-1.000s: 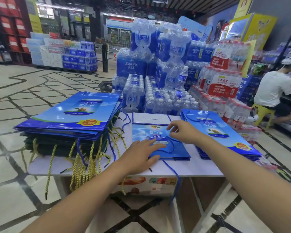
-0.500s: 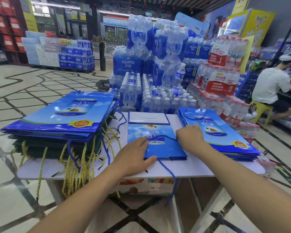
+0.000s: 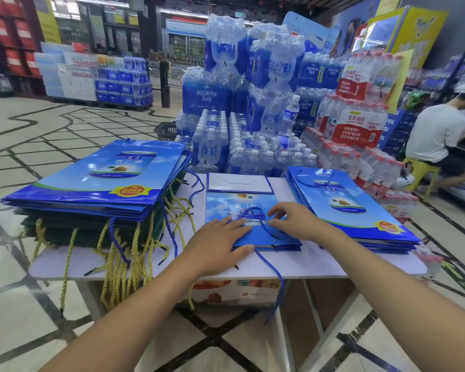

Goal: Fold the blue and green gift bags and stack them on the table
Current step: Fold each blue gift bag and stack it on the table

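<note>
White tabletop [image 3: 320, 261] carries the blue gift bag [image 3: 226, 205] flat beneath our hands. Our left hand [image 3: 220, 242] presses it open-palmed, and our right hand [image 3: 293, 221] arches fingertips beside its cord [image 3: 253, 209]; we cannot tell if it pinches. Bag stacks [image 3: 91, 178] flank our hands, water packs [image 3: 266, 76] rise beyond them, and tiled floor [image 3: 38, 130] lies around.

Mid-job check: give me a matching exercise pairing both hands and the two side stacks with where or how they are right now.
1 left hand
2 right hand
3 left stack
4 right stack

A blue bags only
B flat on middle bag's near left corner
C fingers bent by blue cord
D blue over green bags, yellow cords hanging

Pairs: 1-B, 2-C, 3-D, 4-A
</note>
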